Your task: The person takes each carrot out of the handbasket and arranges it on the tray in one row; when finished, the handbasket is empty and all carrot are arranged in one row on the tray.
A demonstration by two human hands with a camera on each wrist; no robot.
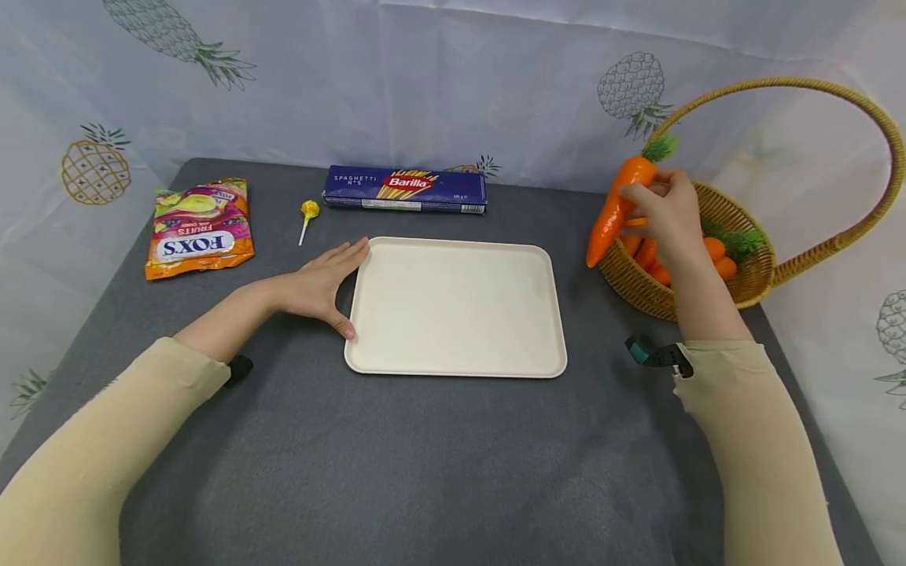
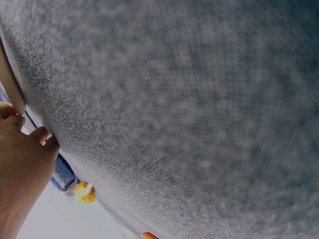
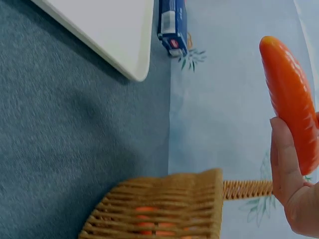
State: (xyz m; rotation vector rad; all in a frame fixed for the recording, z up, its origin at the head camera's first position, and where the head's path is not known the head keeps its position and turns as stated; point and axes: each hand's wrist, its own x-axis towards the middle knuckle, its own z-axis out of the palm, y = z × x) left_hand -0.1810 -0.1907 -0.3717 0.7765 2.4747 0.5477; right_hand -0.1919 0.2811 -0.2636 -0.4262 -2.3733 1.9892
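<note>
In the head view my right hand (image 1: 668, 208) pinches a glossy orange carrot (image 1: 616, 206) with a green top, over the left side of a wicker basket (image 1: 640, 291). The right wrist view shows the carrot (image 3: 291, 94) lifted above the basket rim, with fingers along it. Several more carrots (image 1: 715, 250) lie in the basket, partly behind my forearm. My left hand (image 1: 311, 284) has its fingers spread, thumb and fingertips at the left edge of a cream rectangular tray (image 1: 456, 306). Nothing lies on the tray.
A blue Barilla spaghetti box (image 1: 405, 189) lies at the table's back edge. Left of it are a yellow lollipop (image 1: 309, 211) and a Fox's candy bag (image 1: 200, 228). The basket's tall handle (image 1: 881, 118) arches to the right. A pineapple-print curtain (image 1: 495, 79) hangs behind the grey table (image 1: 439, 472).
</note>
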